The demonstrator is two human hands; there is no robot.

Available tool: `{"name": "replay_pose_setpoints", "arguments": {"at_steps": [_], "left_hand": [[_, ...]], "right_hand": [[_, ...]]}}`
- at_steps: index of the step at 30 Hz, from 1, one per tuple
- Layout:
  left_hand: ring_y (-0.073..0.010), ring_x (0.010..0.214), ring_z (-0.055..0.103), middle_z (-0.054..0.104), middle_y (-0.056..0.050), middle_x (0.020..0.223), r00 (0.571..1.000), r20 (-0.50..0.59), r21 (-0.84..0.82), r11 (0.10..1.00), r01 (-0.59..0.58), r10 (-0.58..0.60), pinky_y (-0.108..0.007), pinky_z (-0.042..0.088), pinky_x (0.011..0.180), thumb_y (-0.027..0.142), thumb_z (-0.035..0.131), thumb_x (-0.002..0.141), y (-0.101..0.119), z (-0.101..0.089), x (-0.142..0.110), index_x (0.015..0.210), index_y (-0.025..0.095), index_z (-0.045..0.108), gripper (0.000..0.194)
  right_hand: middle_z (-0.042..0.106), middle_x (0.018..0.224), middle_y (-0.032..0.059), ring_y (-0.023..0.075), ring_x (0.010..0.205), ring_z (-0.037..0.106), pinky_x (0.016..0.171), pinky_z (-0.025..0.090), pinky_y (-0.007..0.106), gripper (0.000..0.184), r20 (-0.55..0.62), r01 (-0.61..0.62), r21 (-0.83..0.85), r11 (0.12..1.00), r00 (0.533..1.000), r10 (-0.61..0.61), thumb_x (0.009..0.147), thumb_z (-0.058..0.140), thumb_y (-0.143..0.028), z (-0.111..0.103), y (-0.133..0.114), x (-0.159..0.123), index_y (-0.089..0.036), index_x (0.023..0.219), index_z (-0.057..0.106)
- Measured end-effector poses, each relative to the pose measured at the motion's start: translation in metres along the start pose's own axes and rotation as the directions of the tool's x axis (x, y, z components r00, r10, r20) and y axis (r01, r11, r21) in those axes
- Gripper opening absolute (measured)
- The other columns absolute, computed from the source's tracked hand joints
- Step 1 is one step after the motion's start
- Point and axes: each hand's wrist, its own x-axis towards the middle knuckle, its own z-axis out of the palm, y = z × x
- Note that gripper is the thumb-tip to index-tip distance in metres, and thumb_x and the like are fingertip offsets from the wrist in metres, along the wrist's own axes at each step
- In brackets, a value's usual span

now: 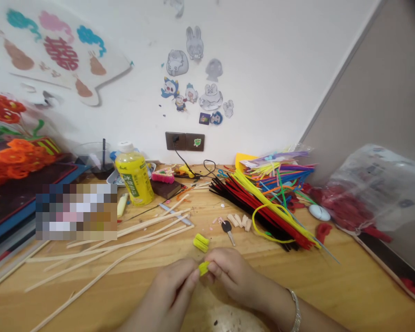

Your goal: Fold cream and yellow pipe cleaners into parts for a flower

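Observation:
A small yellow folded piece of pipe cleaner [203,268] is pinched between my two hands near the table's front. My left hand [174,283] is closed on its left end with thumb and fingertips. On its right end, my right hand [232,275] is closed as well, a bracelet on that wrist. Just beyond the fingers lies another yellow folded pipe cleaner bundle [201,243]. A black-headed key [226,227] and several short beige folded pieces [240,222] rest behind and to its right.
Long beige pipe cleaners [124,249] spread across the left side of the wooden table [359,286]. At right lies a bundle of yellow, red and black pipe cleaners [269,212]. A yellow drink bottle [134,175] stands back left. A clear plastic bag [376,184] sits far right.

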Motion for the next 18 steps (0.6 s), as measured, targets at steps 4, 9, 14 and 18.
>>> {"name": "replay_pose_setpoints", "arguments": {"at_steps": [4,9,14,18], "left_hand": [[-0.0135,0.054,0.041,0.038,0.005,0.055,0.991,0.027,-0.114,0.984,0.135,-0.133,-0.024,0.034,0.051,0.038,0.033,0.084,-0.002,-0.001,0.007,0.056,0.022,0.036,0.033],[-0.0088,0.043,0.027,0.031,0.009,0.046,0.946,0.167,-0.397,0.86,0.322,-0.277,-0.022,0.022,0.041,0.056,0.042,0.076,-0.009,0.005,0.01,0.053,0.023,0.034,0.041],[-0.0038,0.03,0.016,0.028,0.014,0.034,0.871,0.36,-0.664,0.565,0.491,-0.333,-0.02,0.012,0.033,0.067,0.055,0.061,-0.025,0.015,0.008,0.053,0.022,0.039,0.049],[-0.0025,0.029,0.013,0.027,0.014,0.033,0.85,0.383,-0.689,0.501,0.524,-0.361,-0.019,0.011,0.032,0.066,0.059,0.058,-0.032,0.019,0.008,0.052,0.02,0.041,0.049]], "right_hand": [[0.06,0.075,0.0066,0.0163,0.07,0.053,0.063,0.043,0.027,0.043,0.046,0.105,-0.212,0.972,0.994,-0.098,0.096,0.015,-0.036,-0.003,0.004,0.001,-0.014,0.086,0.052],[0.057,0.067,0.0051,0.0162,0.063,0.049,0.055,0.039,0.027,0.032,0.123,0.248,-0.411,0.877,0.969,-0.216,0.094,0.028,-0.024,-0.007,0.008,0.002,-0.015,0.077,0.053],[0.055,0.062,0.0039,0.016,0.059,0.048,0.049,0.035,0.027,0.033,0.176,0.328,-0.509,0.796,0.945,-0.276,0.092,0.034,-0.033,-0.011,0.007,0.004,-0.015,0.073,0.054],[0.054,0.06,0.0038,0.0157,0.057,0.048,0.048,0.035,0.026,0.035,0.182,0.327,-0.521,0.789,0.945,-0.271,0.092,0.035,-0.035,-0.009,0.007,0.003,-0.015,0.07,0.053]]}}
